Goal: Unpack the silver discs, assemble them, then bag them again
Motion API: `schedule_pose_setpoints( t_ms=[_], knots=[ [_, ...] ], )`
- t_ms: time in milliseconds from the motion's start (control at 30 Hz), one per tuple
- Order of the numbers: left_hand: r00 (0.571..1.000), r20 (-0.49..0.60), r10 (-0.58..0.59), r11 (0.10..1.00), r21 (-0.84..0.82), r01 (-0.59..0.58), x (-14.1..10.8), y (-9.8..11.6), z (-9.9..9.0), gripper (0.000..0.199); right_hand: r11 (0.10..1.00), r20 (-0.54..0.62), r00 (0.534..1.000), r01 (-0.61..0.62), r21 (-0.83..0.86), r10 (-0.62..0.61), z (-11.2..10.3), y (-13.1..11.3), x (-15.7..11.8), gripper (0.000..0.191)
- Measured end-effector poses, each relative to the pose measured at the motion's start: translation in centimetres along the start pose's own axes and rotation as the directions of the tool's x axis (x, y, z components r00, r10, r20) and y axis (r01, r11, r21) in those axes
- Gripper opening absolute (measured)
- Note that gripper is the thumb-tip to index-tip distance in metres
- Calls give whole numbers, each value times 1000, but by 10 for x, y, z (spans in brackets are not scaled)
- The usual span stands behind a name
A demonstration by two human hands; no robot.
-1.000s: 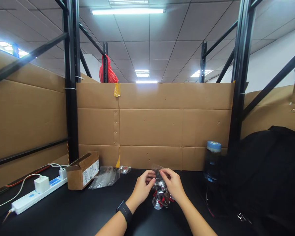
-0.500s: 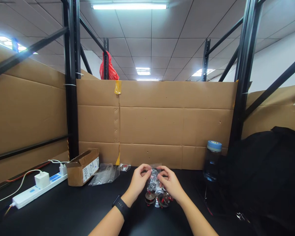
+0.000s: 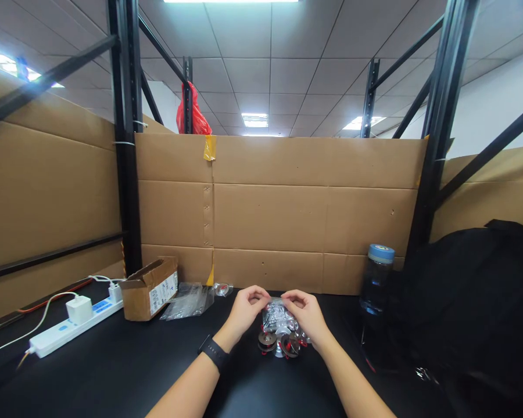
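Between my two hands is a small clear plastic bag (image 3: 278,318) with shiny silvery contents too small to make out. My left hand (image 3: 249,309), with a dark watch (image 3: 214,352) on the wrist, pinches the bag's upper left edge. At its upper right edge the fingers of my right hand (image 3: 305,313) are closed in a pinch as well. Just below the bag, on the black table, lie several round metal parts with red bits, among them a dark ring-shaped part (image 3: 290,345) and another round part (image 3: 267,340).
Left of my hands are flat clear plastic bags (image 3: 187,302), a small bagged part (image 3: 222,289), an opened cardboard box (image 3: 150,290) and a white power strip (image 3: 76,328). A blue-capped bottle (image 3: 377,281) and a black bag (image 3: 470,313) stand at the right. Cardboard panels (image 3: 268,215) wall the back.
My right hand has shifted slightly to the right and its fingers have moved up to the bag's top edge. The bag looks spread wider. The view has tilted down slightly.
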State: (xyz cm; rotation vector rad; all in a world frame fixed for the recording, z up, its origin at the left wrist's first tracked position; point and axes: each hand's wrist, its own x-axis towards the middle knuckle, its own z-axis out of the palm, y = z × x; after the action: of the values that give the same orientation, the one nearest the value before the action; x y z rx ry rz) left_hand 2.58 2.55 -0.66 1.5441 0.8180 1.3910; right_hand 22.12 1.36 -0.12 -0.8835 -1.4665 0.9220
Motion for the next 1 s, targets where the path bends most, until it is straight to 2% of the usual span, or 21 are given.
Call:
schedule_pose_setpoints(
  t_ms=[67,167,200,267,333,400,467,567,633,700,800,833,900,1000],
  knots=[
    [997,-58,57,997,48,-55,-1,2,-1,31,999,-42,999,-14,29,15,0,0,1,34],
    [947,-165,274,927,307,-215,-7,11,-2,27,996,-141,989,-35,82,46,-1,0,2,35],
    [926,-141,350,874,405,-269,-10,15,-2,24,992,-171,983,-54,111,73,-2,0,2,35],
    [895,2,447,745,552,-373,-17,23,-1,28,976,-203,967,-116,184,153,-4,0,2,39],
    [869,176,463,616,641,-458,-22,29,2,49,946,-191,951,-190,263,244,-4,-1,0,44],
    [853,282,439,516,698,-496,-25,31,5,62,911,-149,940,-245,332,308,-3,-2,-2,49],
    [850,294,436,465,735,-493,-24,29,8,48,882,-100,934,-284,377,343,-1,-4,-3,52],
    [861,241,448,471,755,-456,-20,25,7,11,873,-69,931,-310,376,360,3,-6,-4,53],
    [872,203,446,478,769,-424,-16,25,1,10,877,-73,929,-314,363,363,4,-7,-4,52],
    [875,145,461,448,813,-371,-11,30,-12,12,877,-76,929,-313,366,363,4,-8,-3,51],
    [846,-17,533,372,903,-216,-4,45,-49,12,875,-70,935,-298,381,349,1,-8,-3,51],
    [809,-124,574,370,921,-121,-3,51,-65,13,877,-73,939,-285,388,337,1,-8,-2,51],
    [704,-312,638,370,926,75,-4,59,-100,19,877,-76,948,-252,408,308,0,-7,-2,50],
    [518,-550,655,387,833,395,-10,56,-145,28,877,-64,962,-213,431,266,0,-2,0,48]
  ],
)
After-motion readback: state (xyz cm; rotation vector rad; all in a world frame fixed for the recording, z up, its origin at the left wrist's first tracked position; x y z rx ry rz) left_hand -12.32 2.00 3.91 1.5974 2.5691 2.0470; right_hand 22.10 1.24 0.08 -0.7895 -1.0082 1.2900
